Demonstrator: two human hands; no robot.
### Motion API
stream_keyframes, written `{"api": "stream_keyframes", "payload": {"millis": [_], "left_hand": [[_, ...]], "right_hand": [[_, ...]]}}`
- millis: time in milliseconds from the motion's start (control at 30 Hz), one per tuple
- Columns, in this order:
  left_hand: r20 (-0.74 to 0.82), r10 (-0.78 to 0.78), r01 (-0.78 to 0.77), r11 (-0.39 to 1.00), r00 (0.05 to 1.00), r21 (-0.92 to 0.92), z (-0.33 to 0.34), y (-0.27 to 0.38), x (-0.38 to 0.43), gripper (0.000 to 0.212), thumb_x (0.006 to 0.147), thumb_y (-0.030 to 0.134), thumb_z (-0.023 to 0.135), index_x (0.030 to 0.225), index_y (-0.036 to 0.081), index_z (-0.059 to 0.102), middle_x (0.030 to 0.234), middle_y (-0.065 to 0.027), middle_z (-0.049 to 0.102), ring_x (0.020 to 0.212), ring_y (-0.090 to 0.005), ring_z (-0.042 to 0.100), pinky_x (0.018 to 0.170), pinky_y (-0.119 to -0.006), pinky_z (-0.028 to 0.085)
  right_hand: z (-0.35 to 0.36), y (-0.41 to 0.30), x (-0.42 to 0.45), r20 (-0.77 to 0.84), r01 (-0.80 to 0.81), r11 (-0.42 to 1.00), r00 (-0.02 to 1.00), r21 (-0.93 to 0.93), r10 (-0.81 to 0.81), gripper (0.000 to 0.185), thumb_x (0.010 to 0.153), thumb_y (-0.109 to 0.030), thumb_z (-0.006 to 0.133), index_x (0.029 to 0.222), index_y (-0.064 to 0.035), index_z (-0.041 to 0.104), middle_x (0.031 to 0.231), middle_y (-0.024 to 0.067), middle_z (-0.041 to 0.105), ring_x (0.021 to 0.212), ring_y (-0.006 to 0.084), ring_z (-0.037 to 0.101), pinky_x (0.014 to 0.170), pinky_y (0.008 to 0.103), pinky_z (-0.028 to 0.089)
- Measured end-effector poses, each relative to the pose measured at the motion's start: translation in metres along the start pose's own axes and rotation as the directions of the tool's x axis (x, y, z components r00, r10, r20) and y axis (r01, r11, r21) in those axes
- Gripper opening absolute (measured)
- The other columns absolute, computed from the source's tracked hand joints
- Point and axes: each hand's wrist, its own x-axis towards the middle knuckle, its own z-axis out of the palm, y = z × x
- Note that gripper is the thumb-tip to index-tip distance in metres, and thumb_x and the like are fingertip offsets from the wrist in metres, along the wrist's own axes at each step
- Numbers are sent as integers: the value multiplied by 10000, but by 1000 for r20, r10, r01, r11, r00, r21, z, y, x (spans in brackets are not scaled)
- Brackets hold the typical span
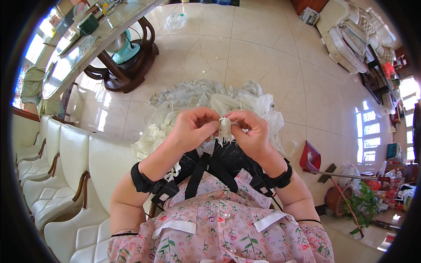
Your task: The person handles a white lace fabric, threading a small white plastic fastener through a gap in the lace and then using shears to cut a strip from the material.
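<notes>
In front of my body, my left hand [199,128] and my right hand [250,130] pinch the two sides of a small white piece with fringed threads [225,128]. Its upper edge looks like a narrow rim or cord, and loose strands hang from its lower end. Whether it is a wound bundle or a folded trim, I cannot tell. Beneath and beyond both hands lies a heap of sheer white and cream fabric [217,98] with ruffled trim, spread over my lap. Black cloth shows under the hands.
At the left stand white padded chairs [74,141] with wooden arms. A marble-topped table [108,42] with a turquoise fan [126,52] under it is at the upper left. A clear plastic bag [176,20] lies on the tiled floor. A red dustpan [310,157] and a potted plant [363,200] are at the right.
</notes>
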Motion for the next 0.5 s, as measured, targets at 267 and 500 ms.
{"api": "stream_keyframes", "payload": {"millis": [267, 500], "left_hand": [[-79, 241, -210, 935, 967, 285, -14, 8, -12, 72, 710, 25, 555, 778, 3, 558, 623, 9, 523, 533, -27, 452, 475, -176, 365], [-141, 363, -276, 863, 921, 422, -22, -6, -13, 51, 719, -18, 528, 758, 9, 507, 624, 7, 500, 534, -48, 504, 464, -178, 396]], "right_hand": [[2, -30, 8, 232, 61, 987, 973, -150, -24, 99, 677, 15, 578, 774, -6, 576, 727, 93, 576, 671, 173, 574, 599, 256, 444], [8, -21, 9, 86, 337, 815, 937, -471, -338, 196, 625, -68, 640, 812, -58, 582, 780, 98, 581, 715, 266, 556, 624, 304, 451]]}}
